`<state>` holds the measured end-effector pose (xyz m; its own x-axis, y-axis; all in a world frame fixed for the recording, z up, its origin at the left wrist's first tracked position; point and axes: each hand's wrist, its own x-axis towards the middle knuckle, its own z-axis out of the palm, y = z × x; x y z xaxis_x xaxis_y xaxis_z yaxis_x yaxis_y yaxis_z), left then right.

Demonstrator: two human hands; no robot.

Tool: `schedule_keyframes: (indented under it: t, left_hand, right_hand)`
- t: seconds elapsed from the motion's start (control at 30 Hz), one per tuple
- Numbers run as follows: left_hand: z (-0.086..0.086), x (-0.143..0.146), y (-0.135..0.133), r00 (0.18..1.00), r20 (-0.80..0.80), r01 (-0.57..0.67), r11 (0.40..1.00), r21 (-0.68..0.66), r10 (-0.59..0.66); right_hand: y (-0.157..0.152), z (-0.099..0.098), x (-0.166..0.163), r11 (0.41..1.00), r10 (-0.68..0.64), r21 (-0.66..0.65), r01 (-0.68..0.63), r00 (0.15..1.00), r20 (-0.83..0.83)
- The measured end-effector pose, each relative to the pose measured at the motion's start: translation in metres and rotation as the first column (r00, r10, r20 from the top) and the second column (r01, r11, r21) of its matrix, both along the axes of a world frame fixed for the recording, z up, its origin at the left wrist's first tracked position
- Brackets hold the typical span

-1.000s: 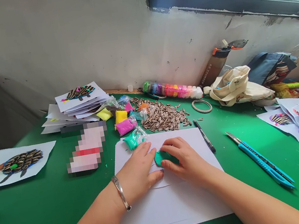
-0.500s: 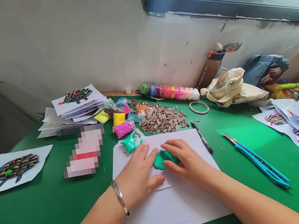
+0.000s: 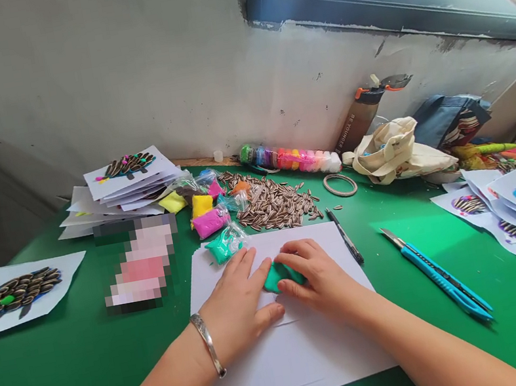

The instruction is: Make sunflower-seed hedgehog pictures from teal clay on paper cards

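Observation:
A flattened piece of green clay [image 3: 280, 275] lies on a white sheet of paper [image 3: 292, 360] in front of me. My left hand [image 3: 241, 296] rests flat on the paper at its left, fingers spread, the index fingertip touching its edge. My right hand [image 3: 315, 273] curls over its right part, with thumb and fingers bent onto the clay; part of it is hidden under those fingers. Just beyond my left fingertips is an open plastic bag of green clay [image 3: 225, 246]. A few pen lines show on the paper beside the clay.
Sunflower seeds [image 3: 274, 203] and bags of coloured clay [image 3: 212, 222] lie behind the paper. To the right are a pen [image 3: 344, 235], a tape roll [image 3: 340, 185] and a blue utility knife [image 3: 437, 274], blade out. Seed pictures [image 3: 21, 294] lie at both sides.
My right thumb and fingers have drawn closer together over the clay, covering more of its right side. The left hand stays nearly still. The view has shifted slightly.

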<state>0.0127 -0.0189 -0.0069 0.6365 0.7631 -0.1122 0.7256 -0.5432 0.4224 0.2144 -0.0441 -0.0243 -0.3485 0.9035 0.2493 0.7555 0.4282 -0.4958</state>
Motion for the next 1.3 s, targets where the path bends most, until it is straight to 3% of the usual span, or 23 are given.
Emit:
schedule_keyframes:
  t: [0.3,0.5,0.7,0.93,1.3]
  left_hand:
    - [-0.001,0.000,-0.002,1.000,-0.011,-0.015,1.000,-0.022,0.015]
    - [-0.002,0.004,-0.003,0.999,-0.046,-0.020,1.000,0.009,0.021]
    - [-0.002,0.007,-0.004,0.997,-0.076,-0.017,0.999,0.029,0.019]
    - [-0.012,0.008,-0.006,1.000,-0.012,-0.019,0.994,0.109,0.020]
    - [-0.011,0.010,-0.008,1.000,-0.019,-0.017,0.994,0.106,0.019]
  right_hand:
    - [-0.008,0.000,0.015,0.998,-0.033,-0.052,0.032,0.999,-0.016]
    - [-0.008,-0.003,0.016,1.000,0.004,0.016,-0.005,0.999,0.040]
    - [-0.006,-0.007,0.020,1.000,0.003,0.014,-0.002,0.999,-0.035]
    - [-0.007,-0.005,0.020,0.997,0.043,0.062,-0.047,0.998,0.055]
    - [-0.029,0.000,0.020,0.997,0.064,0.040,-0.073,0.979,0.192]
